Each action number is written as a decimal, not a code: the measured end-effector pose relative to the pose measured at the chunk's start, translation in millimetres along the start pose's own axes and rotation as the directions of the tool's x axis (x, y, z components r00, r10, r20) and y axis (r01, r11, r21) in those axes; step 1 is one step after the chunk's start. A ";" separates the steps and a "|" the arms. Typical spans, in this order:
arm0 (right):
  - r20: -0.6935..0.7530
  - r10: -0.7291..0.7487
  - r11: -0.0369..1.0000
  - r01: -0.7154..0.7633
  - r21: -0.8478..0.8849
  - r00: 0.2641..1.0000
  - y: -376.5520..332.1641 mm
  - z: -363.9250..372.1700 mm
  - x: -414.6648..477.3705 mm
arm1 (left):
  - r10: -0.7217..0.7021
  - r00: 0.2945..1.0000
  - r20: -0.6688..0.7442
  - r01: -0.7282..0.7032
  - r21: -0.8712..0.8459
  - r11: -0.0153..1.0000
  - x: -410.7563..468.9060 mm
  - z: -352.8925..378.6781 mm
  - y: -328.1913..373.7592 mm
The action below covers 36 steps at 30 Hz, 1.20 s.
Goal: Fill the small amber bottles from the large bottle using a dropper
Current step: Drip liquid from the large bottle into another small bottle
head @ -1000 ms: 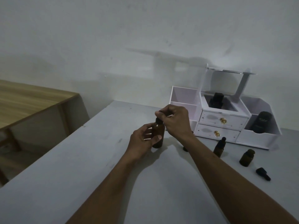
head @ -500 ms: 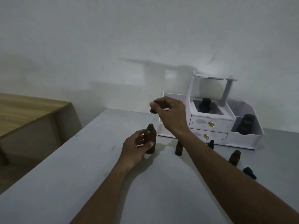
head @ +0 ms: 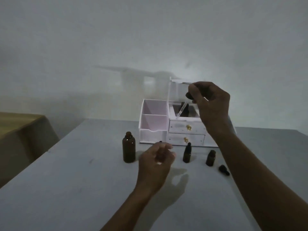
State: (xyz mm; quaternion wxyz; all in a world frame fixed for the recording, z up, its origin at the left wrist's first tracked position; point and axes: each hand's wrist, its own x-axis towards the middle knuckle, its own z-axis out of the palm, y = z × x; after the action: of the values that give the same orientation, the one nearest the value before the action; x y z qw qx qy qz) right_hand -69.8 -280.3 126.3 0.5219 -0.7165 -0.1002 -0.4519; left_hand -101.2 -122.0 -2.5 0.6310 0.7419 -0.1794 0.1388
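A small bottle is largely hidden inside the curled fingers of the left hand (head: 155,161); its outline is blurred and whether it is truly gripped cannot be told. The white organizer's (head: 154,120) right end is covered by the right forearm (head: 221,144). A dark bottle (head: 185,110) in its far compartment is only partly seen. Both forearms are cut off by the near edge.

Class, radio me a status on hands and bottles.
Right hand holds black-capped glass dropper aloft. Left hand closing around small amber bottle. Large amber bottle uncapped, upright. Nothing in the way.
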 end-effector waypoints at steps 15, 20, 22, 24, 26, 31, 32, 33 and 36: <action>-0.213 0.202 0.968 -0.228 -0.104 0.956 83.4 -90.9 -31.6 | -0.242 0.932 0.269 0.218 0.115 0.969 24.7 140.2 -27.5; -0.222 0.193 0.966 -0.225 -0.130 0.956 94.3 -94.7 -37.3 | -0.210 0.930 0.301 0.180 0.125 0.976 34.7 156.6 -30.5; -0.227 0.192 0.964 -0.226 -0.137 0.955 95.7 -95.6 -38.5 | -0.185 0.938 0.294 0.150 0.138 0.979 36.1 158.5 -31.6; -0.235 0.194 0.965 -0.228 -0.127 0.952 97.3 -95.8 -38.7 | -0.166 0.942 0.291 0.122 0.161 0.979 36.6 157.9 -33.2; -0.236 0.191 0.964 -0.228 -0.139 0.953 98.5 -96.2 -39.4 | -0.152 0.943 0.296 0.094 0.200 0.975 36.5 156.0 -33.8; -0.236 0.210 0.947 -0.258 -0.193 0.949 106.5 -96.3 -43.3 | -0.118 0.948 0.296 0.053 0.217 0.975 34.6 153.7 -31.6; -0.236 0.211 0.943 -0.261 -0.205 0.949 108.1 -96.3 -43.7 | -0.120 0.948 0.296 0.056 0.218 0.974 34.0 153.6 -30.9; -0.237 0.210 0.940 -0.262 -0.217 0.949 109.0 -96.2 -44.0 | -0.123 0.947 0.296 0.057 0.222 0.973 33.9 153.5 -30.3; -0.241 0.191 0.935 -0.251 -0.250 0.952 110.0 -95.5 -44.7 | -0.136 0.944 0.301 0.068 0.225 0.972 34.0 153.8 -30.0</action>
State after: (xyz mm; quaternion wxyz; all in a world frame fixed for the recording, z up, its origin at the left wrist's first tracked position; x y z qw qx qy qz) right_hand -79.6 -393.5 24.9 0.4716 -0.7366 0.1021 -0.4739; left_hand -60.6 -272.6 -39.8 0.5180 0.8257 -0.2232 0.0041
